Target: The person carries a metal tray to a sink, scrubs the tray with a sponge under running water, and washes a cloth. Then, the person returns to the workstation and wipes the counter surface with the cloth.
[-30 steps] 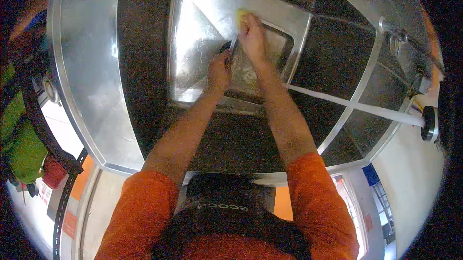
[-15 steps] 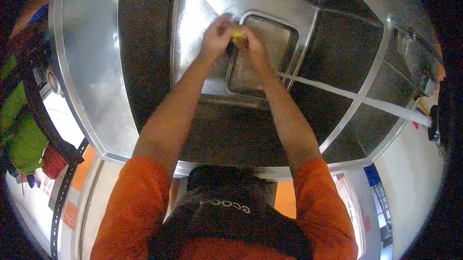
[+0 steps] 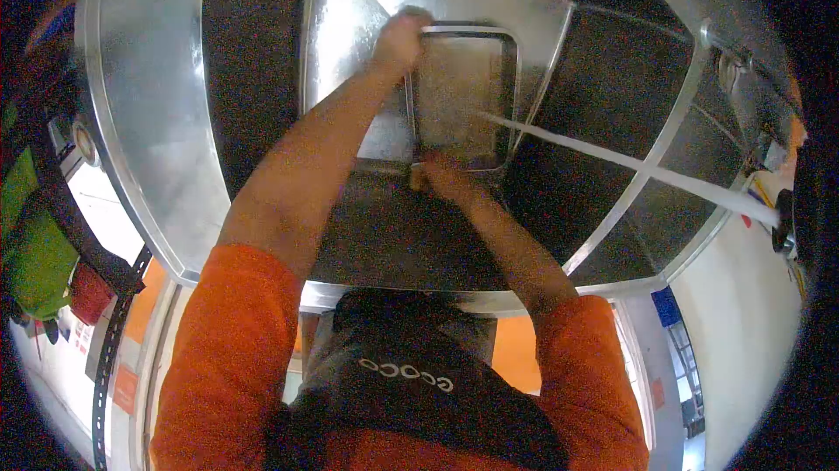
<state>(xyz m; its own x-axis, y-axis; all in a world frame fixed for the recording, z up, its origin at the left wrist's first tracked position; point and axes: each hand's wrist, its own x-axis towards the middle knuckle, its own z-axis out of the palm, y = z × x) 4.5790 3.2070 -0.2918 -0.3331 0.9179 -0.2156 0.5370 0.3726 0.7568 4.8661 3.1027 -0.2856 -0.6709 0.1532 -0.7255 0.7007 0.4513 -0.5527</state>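
- We see a green cloth [image 3: 44, 270] and a red cloth [image 3: 90, 294], far left.
- Our left hand [image 3: 404, 41]: at the far left corner of the tray [image 3: 459, 78], fingers clamped on its rim, tips blurred.
- Our right hand [image 3: 441, 178]: at the tray's near left corner, fingers closed on a yellowish sponge [image 3: 418, 177], blurry.
- Tray: inside our metal sink [image 3: 393, 235]; tilt, can't tell.
- Pale streak [image 3: 577, 141]: pipe or water, can't tell, running rightward from over the tray.

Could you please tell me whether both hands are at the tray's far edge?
No, the left hand is at the far left corner of the tray, the right hand by its near edge.
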